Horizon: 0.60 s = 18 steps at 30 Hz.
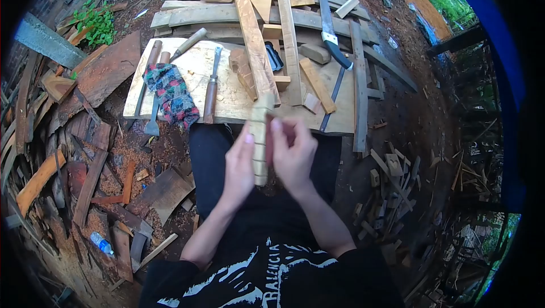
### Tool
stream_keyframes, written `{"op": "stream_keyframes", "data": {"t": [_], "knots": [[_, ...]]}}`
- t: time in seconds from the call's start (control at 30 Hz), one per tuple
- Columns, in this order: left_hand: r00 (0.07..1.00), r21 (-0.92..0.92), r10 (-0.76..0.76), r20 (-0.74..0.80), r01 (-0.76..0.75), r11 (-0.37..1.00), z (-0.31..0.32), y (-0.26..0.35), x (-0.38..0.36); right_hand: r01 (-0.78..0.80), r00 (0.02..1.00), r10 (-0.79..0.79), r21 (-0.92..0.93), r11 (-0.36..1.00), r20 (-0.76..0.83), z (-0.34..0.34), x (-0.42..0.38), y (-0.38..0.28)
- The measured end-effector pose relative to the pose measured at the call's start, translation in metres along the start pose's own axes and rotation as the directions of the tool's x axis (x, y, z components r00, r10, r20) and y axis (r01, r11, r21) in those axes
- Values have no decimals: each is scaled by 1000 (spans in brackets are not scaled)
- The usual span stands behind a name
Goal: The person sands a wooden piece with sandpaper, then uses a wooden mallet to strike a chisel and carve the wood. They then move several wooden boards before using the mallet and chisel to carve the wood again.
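Note:
A pale piece of wood [259, 152], crossed by several dark grooves along its length, stands lengthwise in front of my lap. My left hand [240, 163] is closed on its left side, thumb along the edge. On the other side my right hand [294, 152] is closed, thumb and fingers pinched against a small reddish-brown piece [269, 144] that lies along the wood. Blur and the fingers hide what kind of piece that is. Just beyond the hands, a long wooden bar [256, 47] rests on the workbench [190, 70].
On the bench lie a chisel [212, 84], a plaid cloth [171, 95], a handsaw [329, 30], a black tray [273, 55] and a thin metal strip [334, 99]. Wood scraps [93, 166] and a plastic bottle [102, 244] lie on the ground left; offcuts [392, 177] lie right.

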<state>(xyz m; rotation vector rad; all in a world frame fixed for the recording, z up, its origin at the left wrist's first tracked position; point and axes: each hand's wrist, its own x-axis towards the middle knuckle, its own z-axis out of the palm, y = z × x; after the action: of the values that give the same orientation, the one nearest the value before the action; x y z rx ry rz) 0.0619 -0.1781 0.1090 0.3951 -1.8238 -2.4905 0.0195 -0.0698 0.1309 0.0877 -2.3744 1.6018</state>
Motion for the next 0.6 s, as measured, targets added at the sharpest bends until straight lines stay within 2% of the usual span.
{"op": "stream_keyframes", "data": {"t": [0.03, 0.1, 0.17, 0.2, 0.23, 0.3, 0.37, 0.43, 0.5, 0.53, 0.57, 0.6], "knots": [[995, -32, -102, -14, 102, 994, -7, 8, 4, 1, 997, 1, -31, 1000, 71, -2, -16, -7], [995, -103, -102, -13, 100, 990, -8, 9, 3, 44, 993, -40, -36, 998, 107, -7, -24, -11], [998, 56, 56, 1, -56, 997, -1, -3, -4, 22, 1000, -22, -30, 999, 3, -6, 3, -7], [997, 132, 73, 36, -78, 988, 7, 4, -14, 11, 999, -14, -63, 998, -49, -8, 21, 0], [996, 135, 76, 54, -83, 987, 12, 0, -20, -22, 998, 22, -2, 1000, -67, -9, 35, 5], [991, 145, 131, 26, -133, 980, 9, -2, -13, 61, 992, -62, -9, 998, -107, -4, 29, 8], [1000, -52, -21, -3, 21, 998, -4, 3, 4, -14, 997, 13, 9, 1000, 73, -3, -5, -10], [1000, -75, -7, 18, 9, 997, -11, 12, 12, 99, 985, -101, 19, 995, 143, -2, -29, -17], [1000, -74, -19, 3, 19, 997, -2, 4, 3, 78, 993, -79, 12, 997, 91, -4, -9, -14], [999, 40, 32, 7, -32, 999, 5, -1, -4, 31, 999, -31, -5, 1000, 33, -5, 9, -12], [996, 137, 80, 48, -86, 987, 9, -4, -10, 56, 997, -55, 20, 998, -58, -3, 29, -7], [996, 119, 73, 45, -78, 990, 12, -9, -10, 62, 996, -62, -1, 998, -70, -3, 39, -5]]}}
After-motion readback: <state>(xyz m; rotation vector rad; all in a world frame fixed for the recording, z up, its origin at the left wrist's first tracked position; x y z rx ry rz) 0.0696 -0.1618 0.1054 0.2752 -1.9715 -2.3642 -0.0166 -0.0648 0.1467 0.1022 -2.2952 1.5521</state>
